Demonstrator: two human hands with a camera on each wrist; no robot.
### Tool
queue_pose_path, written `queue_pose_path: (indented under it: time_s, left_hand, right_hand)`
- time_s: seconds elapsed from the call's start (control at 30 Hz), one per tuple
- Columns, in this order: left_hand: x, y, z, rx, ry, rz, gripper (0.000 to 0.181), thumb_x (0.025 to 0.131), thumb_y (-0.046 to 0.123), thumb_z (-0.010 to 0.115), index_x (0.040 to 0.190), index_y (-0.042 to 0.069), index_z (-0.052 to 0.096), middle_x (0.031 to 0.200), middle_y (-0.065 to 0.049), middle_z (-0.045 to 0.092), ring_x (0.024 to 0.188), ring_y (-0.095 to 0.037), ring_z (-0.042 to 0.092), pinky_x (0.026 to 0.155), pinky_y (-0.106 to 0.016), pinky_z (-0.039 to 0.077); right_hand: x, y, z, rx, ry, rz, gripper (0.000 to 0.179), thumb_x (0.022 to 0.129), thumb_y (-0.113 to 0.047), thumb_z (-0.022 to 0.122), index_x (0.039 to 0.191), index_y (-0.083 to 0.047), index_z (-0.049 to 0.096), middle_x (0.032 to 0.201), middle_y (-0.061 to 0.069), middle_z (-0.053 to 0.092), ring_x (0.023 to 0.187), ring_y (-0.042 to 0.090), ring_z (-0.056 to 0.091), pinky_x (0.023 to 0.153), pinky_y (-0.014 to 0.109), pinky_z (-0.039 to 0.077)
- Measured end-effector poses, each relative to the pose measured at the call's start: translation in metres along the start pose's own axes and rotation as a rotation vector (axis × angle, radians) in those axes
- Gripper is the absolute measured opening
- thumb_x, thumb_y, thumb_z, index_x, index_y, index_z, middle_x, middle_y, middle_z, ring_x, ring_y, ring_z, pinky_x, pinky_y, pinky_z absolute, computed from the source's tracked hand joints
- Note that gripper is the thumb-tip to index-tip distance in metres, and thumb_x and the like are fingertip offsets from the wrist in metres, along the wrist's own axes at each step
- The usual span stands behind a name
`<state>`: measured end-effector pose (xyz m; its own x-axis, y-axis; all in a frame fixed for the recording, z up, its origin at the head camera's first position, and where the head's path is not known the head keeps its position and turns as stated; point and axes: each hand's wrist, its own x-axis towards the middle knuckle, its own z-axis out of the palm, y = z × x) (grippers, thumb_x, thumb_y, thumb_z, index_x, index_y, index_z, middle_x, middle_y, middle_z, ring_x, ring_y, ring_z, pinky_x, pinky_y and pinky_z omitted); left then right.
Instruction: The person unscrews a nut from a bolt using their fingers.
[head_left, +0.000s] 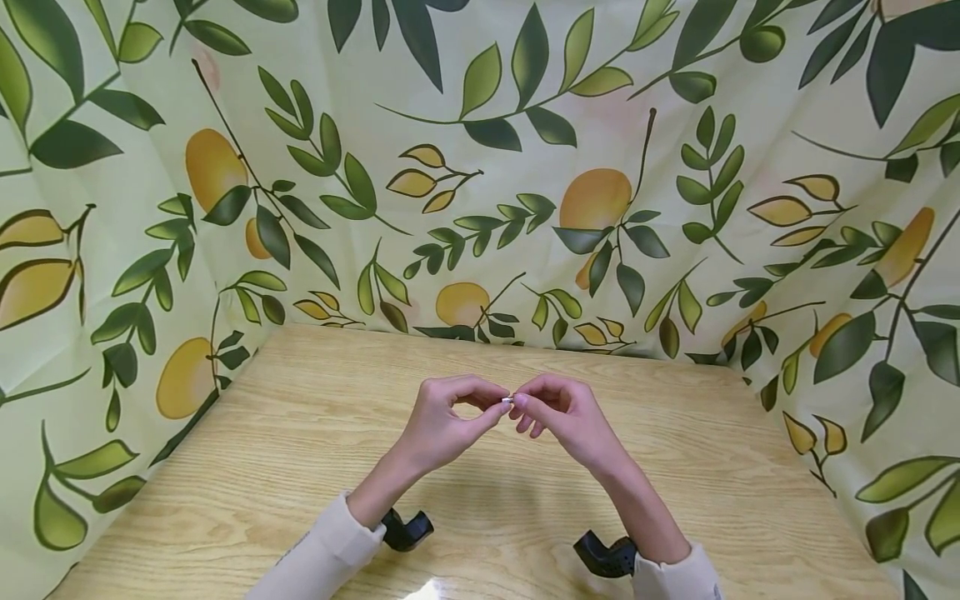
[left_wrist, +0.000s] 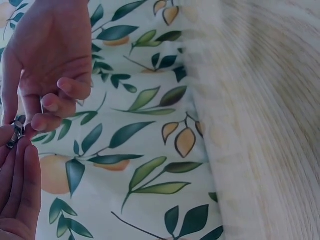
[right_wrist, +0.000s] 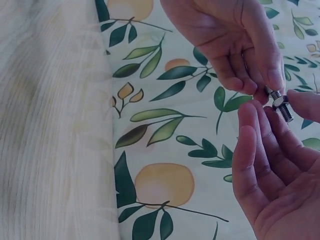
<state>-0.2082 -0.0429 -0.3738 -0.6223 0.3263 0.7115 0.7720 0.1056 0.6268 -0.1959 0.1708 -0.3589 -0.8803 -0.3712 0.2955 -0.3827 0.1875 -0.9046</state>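
Note:
Above the table, a small metal bolt [right_wrist: 287, 114] with a hex nut [right_wrist: 280, 101] round its shaft sits between both hands' fingertips. My left hand [head_left: 450, 417] pinches one end with thumb and forefinger. From the other side, my right hand [head_left: 562, 412] pinches it around the nut, its other fingers loosely bent below. The fingertips of both hands nearly meet. In the left wrist view, the silver nut and bolt [left_wrist: 17, 132] lie at the left edge, partly covered by fingers. The exact contact of each fingertip is partly hidden.
Beneath the hands lies a light wood table [head_left: 337, 450]. A cloth [head_left: 480, 192] printed with leaves and oranges hangs round its back and sides. Black wrist mounts [head_left: 407, 531] sit at both wrists, below the cream sleeves [head_left: 322, 554].

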Motion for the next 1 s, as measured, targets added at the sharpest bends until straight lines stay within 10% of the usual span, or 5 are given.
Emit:
queue_pose_path:
  time_s: [0.57,1.0]
  left_hand:
    - [-0.0011,-0.0005,0.0014,0.007,0.000,0.002,0.011,0.087,0.003,0.081,0.097,0.006,0.079,0.089,-0.005,0.080,0.077,-0.010,0.076,0.073,-0.025,0.064]
    - [-0.0014,-0.0021,0.0022,0.019,0.000,0.031,0.009,0.089,0.005,0.080,0.097,0.008,0.080,0.089,-0.003,0.080,0.076,-0.009,0.075,0.072,-0.024,0.063]
  right_hand:
    - [-0.0016,0.0016,-0.0011,0.025,0.017,-0.037,0.023,0.096,-0.004,0.070,0.116,0.005,0.066,0.093,0.003,0.073,0.074,0.015,0.073,0.064,0.030,0.061]
    - [-0.0011,-0.0004,-0.0012,-0.025,-0.002,-0.004,0.015,0.099,-0.009,0.068,0.108,0.003,0.071,0.096,0.016,0.074,0.074,0.017,0.072,0.064,0.032,0.062]
